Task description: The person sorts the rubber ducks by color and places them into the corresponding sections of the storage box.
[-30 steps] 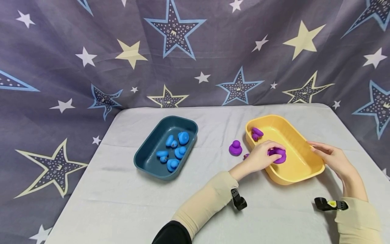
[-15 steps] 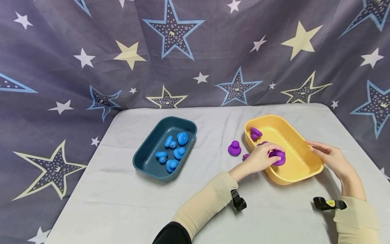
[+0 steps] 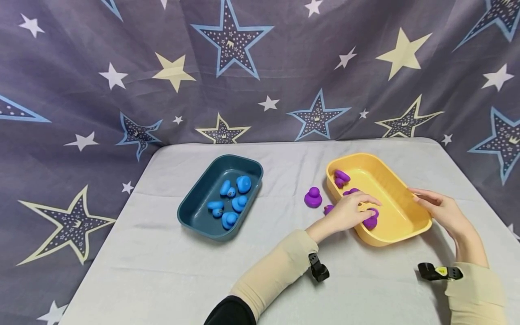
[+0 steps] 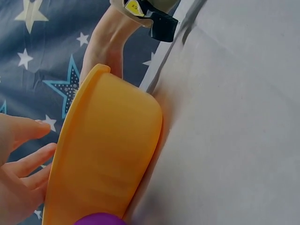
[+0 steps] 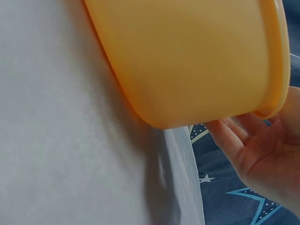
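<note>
In the head view my left hand [image 3: 348,211] is over the near left side of a yellow tub [image 3: 410,221], its fingers apart. Just under its thumb lies a purple rubber duck [image 3: 370,221] in the tub. Farther back inside are another purple duck [image 3: 341,178] and one partly hidden by the hand [image 3: 351,192]. The left wrist view shows nothing between the left fingers [image 4: 35,159]. My right hand [image 3: 447,214] touches the tub's right rim with fairly straight fingers; in the right wrist view the fingers [image 5: 227,140] are partly hidden behind the tub.
Left of the tub, a purple duck [image 3: 313,197] stands on the white-covered table [image 3: 162,271]; another [image 3: 328,209] is partly hidden by my left hand. A dark teal tub [image 3: 195,216] to the left contains several blue ducks [image 3: 239,203]. A star-patterned cloth [image 3: 260,54] hangs behind.
My left fingers have let go of the purple duck, which now lies lower in the tub. A duck behind that hand has come into view. The right hand has stayed put.
</note>
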A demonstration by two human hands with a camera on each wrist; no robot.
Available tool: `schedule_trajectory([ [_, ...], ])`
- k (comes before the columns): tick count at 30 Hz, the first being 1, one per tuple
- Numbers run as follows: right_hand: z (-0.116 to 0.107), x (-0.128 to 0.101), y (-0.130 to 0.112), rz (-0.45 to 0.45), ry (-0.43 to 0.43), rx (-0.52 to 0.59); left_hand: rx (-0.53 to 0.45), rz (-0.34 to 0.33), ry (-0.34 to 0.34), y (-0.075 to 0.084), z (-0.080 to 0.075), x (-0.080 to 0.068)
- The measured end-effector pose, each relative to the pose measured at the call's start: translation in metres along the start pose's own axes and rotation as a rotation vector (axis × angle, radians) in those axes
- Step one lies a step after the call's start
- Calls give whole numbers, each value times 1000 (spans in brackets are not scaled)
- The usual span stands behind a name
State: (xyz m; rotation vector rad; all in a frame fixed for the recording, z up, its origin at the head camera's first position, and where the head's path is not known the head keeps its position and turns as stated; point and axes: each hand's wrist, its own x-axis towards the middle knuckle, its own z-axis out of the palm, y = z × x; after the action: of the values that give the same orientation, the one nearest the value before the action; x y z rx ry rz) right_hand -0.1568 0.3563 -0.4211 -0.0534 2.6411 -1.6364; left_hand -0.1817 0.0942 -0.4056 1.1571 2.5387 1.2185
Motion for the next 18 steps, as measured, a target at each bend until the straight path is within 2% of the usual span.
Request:
schedule_trajectory([
  [8,-1,-1,0,-4,9,-3,-17,26,84,-4,-6,-7],
  [13,-1,-1,0,6,6,13,-10,11,108,-4,-11,-13],
  [18,-1,0,1,11,-3,21,-47,15,119,-4,-16,-17],
])
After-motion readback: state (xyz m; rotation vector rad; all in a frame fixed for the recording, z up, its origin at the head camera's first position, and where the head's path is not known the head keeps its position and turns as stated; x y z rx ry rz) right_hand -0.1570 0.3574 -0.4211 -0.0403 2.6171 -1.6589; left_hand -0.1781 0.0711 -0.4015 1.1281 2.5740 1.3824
